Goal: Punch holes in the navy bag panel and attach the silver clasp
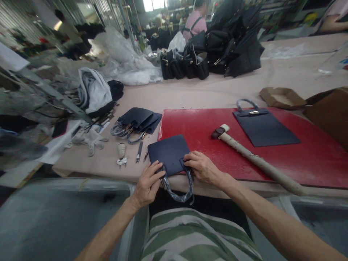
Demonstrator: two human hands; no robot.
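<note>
A dark blue bag panel (169,152) lies at the table's front edge, partly on the red board (195,123). Its plastic-wrapped handle (179,198) hangs over the edge toward my body. My left hand (148,183) grips the panel's near left corner at the handle's base, fingers on top. My right hand (202,167) is closed on the near right corner, by the other handle base. Both thumbs are largely hidden. A hammer (244,156) lies on the board to the right, below another dark panel with a handle (266,127).
Stacked dark panels (138,119), a white glove (91,139), a small wrapped tool (121,154) and a flat blade (139,151) lie left. Black bags (185,65) and plastic sheeting (122,58) are behind. A cardboard tray (282,97) stands back right. People are in the background.
</note>
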